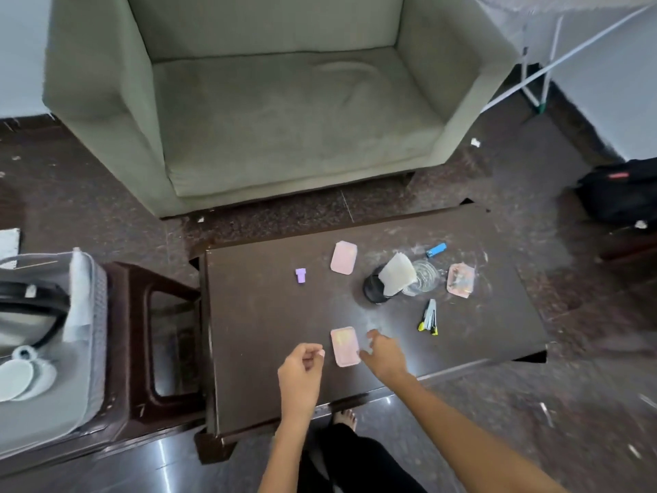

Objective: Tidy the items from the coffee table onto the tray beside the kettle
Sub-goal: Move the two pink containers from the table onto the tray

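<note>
While both arms are reaching in over the near edge of the dark coffee table (270, 314), the left hand (300, 371) is hanging with fingers curled loosely and grasping nothing, just left of a pink card (344, 346). The right hand (382, 354) is lying at the card's right edge with fingers spread, seemingly touching it, though motion blur is hiding whether it is gripping. The card is sitting flat, near the table's front edge, with bare tabletop stretching to its left.

Farther back, a second pink card (343, 257) and a small purple cap (300, 276) are lying apart from each other. Toward the right side a black cup (373, 288), a pale folded sheet (396, 274) leaning on it and a clear glass (425, 275) are crowding together, with a blue lighter (436, 249), a pink packet (460, 280) and pens (429, 316) around them.

At the left, a white tray (89, 350) is resting on a brown stool (156, 350) just beside the table's left edge, carrying a kettle (32, 314) and white saucers (25, 378). A grey armchair (270, 112) is standing beyond the table's far edge.
</note>
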Motion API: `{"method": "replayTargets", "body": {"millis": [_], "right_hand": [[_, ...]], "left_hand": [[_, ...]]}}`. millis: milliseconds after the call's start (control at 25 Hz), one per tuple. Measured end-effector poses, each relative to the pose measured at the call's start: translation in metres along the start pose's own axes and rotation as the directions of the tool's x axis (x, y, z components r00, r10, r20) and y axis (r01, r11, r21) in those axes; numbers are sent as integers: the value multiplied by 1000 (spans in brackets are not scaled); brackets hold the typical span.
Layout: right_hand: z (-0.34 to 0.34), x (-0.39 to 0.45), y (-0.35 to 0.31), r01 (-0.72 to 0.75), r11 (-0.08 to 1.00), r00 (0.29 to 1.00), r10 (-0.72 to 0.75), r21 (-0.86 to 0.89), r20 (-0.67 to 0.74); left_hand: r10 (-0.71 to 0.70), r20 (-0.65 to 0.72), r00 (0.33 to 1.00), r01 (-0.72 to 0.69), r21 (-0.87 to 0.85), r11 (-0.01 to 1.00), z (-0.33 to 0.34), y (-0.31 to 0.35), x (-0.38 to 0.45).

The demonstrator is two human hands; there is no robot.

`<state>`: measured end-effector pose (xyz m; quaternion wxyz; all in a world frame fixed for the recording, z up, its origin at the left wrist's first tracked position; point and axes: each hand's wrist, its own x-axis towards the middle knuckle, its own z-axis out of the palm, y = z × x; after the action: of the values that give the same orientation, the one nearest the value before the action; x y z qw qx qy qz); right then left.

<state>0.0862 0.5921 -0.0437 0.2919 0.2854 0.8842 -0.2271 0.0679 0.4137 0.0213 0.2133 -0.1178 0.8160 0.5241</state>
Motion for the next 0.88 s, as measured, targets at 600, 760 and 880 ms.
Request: {"method": "replayTargets", "body": {"millis": [600, 760, 880], "right_hand": [[10, 27, 20, -87, 749, 990, -12, 657, 144], [-35, 15, 48, -172, 705, 970, 0, 688, 243], [-60, 20, 72, -200, 645, 976, 61, 737, 211]], "left_hand": [[-47, 137, 990, 64, -121, 991, 74, -65, 24], [23, 339, 940, 42, -184, 982, 102, -42, 28], [43, 336, 941, 26, -198, 980, 136, -24, 31]]}}
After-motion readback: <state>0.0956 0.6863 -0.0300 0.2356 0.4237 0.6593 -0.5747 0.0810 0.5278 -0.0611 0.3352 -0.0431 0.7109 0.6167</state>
